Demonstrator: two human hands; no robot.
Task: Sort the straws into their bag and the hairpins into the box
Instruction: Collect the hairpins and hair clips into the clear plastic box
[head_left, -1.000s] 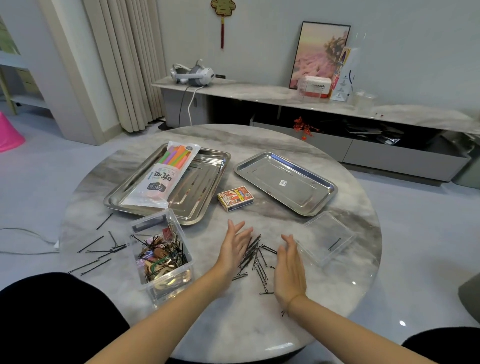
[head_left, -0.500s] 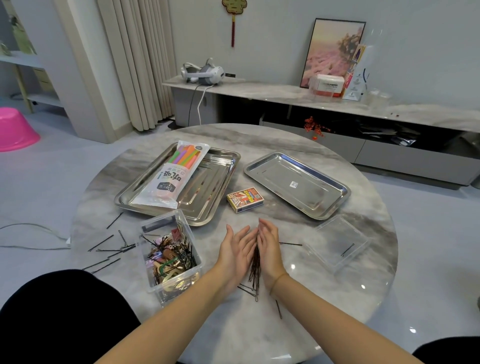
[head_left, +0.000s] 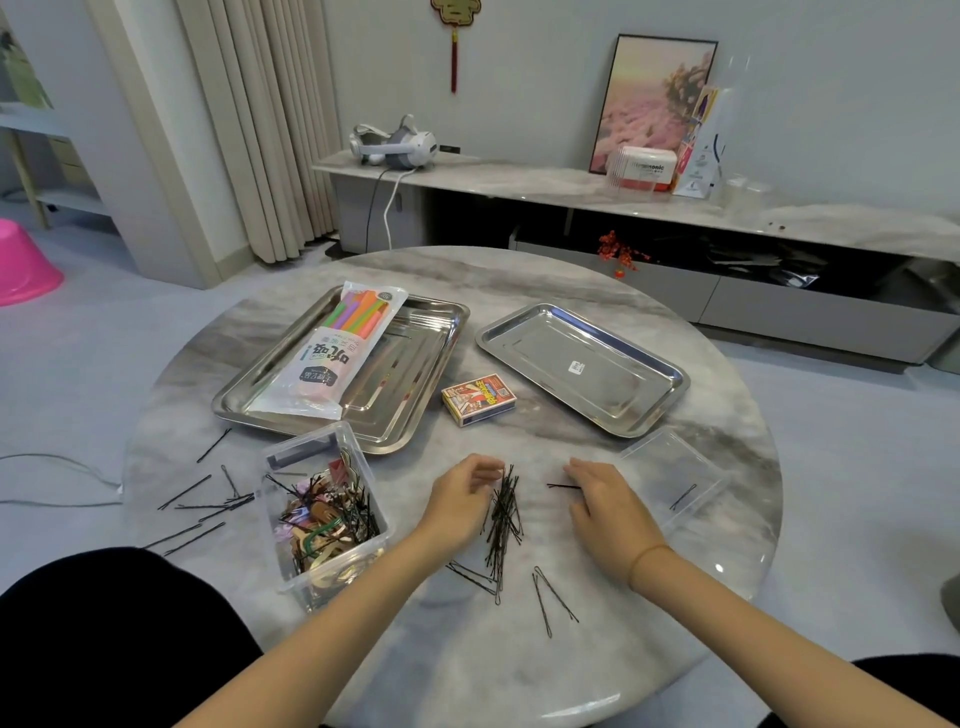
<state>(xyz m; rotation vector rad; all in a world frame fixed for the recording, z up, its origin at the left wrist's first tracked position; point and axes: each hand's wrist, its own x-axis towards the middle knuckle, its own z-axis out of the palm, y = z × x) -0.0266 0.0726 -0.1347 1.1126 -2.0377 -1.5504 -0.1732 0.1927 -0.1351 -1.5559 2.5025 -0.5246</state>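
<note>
The hands are apart, low in the middle of the frame, palms down on the marble bench (head_left: 467, 670). The left hand (head_left: 462, 499) has loosely curled fingers that hold nothing, their tips just beside a heap of hairpins (head_left: 504, 519). These are thin, black and two-legged, bunched roughly lengthwise. The right hand (head_left: 608, 506) covers one end of a single pin (head_left: 560, 486); whether it pinches the pin cannot be told.

Two stray pins (head_left: 542, 605) lie below the heap, and more loose pins (head_left: 236, 501) are scattered at the left. Left of the left hand stands the clear, open box (head_left: 322, 519), holding pins mixed with coloured clips. A clear lid (head_left: 670, 462) on the right carries one pin.

Upper left, the bag (head_left: 324, 374) of bright straws (head_left: 358, 314) lies on a steel tray (head_left: 405, 395).
</note>
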